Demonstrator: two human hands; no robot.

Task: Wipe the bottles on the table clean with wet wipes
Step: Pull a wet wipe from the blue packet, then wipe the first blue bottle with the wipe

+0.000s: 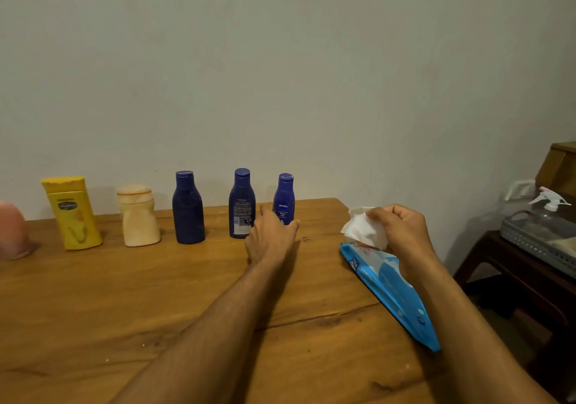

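Along the wall on the wooden table (124, 304) stand a yellow bottle (72, 213), a cream bottle (138, 216) and three dark blue bottles (188, 208) (242, 202) (284, 197). My left hand (271, 235) reaches out with spread fingers just in front of the rightmost blue bottle, between it and the middle one; contact is unclear. My right hand (402, 229) grips a crumpled white wet wipe (363, 229) above the blue wipes pack (392, 291), which lies at the table's right edge.
A pink rounded object (12, 232) sits at the far left edge of the table. To the right stands a dark side table (498, 266) bearing a grey basket (536, 241) and a clear spray bottle (548, 204).
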